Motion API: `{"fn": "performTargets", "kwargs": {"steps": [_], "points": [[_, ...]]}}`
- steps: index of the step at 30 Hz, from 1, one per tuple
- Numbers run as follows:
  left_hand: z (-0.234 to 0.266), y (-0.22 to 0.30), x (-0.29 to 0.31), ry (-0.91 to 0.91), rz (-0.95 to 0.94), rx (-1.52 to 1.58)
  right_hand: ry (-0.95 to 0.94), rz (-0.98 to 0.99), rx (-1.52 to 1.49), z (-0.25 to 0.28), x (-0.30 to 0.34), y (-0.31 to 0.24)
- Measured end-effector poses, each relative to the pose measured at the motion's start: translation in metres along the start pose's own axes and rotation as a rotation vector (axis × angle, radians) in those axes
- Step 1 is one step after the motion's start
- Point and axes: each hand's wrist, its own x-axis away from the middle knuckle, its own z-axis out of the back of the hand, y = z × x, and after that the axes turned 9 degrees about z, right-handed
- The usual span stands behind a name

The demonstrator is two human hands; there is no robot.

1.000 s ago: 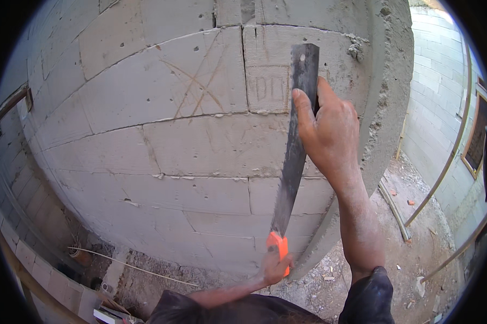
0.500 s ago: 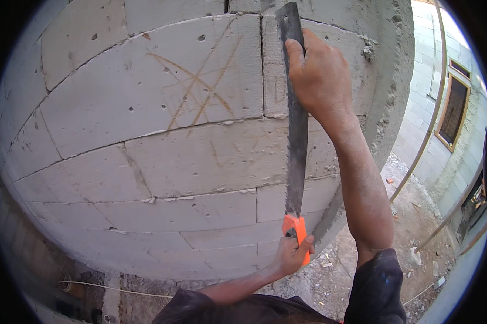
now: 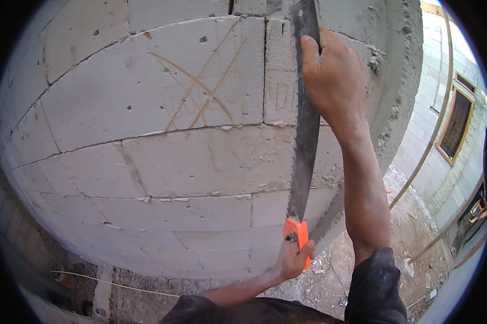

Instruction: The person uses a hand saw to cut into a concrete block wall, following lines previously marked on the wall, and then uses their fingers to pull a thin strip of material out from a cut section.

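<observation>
A hand saw (image 3: 305, 140) with a dark toothed blade and an orange handle (image 3: 297, 235) stands nearly upright against the grey block wall (image 3: 211, 167), its top leaning slightly right. Low down, my left hand (image 3: 296, 260) is wrapped round the handle. Near the blade's upper end, my right hand (image 3: 335, 75) grips the back edge, its thumb lying on the flat face and its other fingers hidden behind. The teeth point left, alongside a narrow block strip (image 3: 281, 81). Brown crossed lines (image 3: 200, 86) mark the block to the left.
The wall's rough mortared corner (image 3: 397, 81) runs down on the right. Beyond it are a leaning pole (image 3: 435, 129), a framed window (image 3: 455, 124) in another block wall, and ground strewn with rubble (image 3: 329, 281). A thin pale cable or rod (image 3: 114, 282) lies at the lower left.
The saw's upper end and my right hand have shifted right and slightly down, so the blade leans more. My left hand stays on the handle.
</observation>
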Motion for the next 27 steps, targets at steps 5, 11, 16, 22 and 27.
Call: {"fn": "performTargets", "kwargs": {"steps": [5, 11, 16, 22, 27], "points": [[-0.010, 0.000, -0.008, 0.031, -0.001, -0.015, -0.039, 0.043, 0.000, -0.008, 0.000, 0.001], [-0.017, -0.009, -0.003, 0.047, 0.093, 0.046, 0.006, 0.095, 0.029, -0.017, 0.005, 0.003], [-0.014, -0.029, 0.021, 0.065, 0.103, 0.022, -0.015, 0.036, -0.013, -0.016, 0.030, -0.009], [-0.010, -0.029, 0.049, 0.029, 0.206, 0.036, -0.104, -0.058, -0.044, -0.010, 0.050, -0.014], [-0.006, -0.048, 0.074, 0.112, 0.239, 0.052, -0.122, -0.116, -0.032, -0.007, 0.076, -0.028]]}}
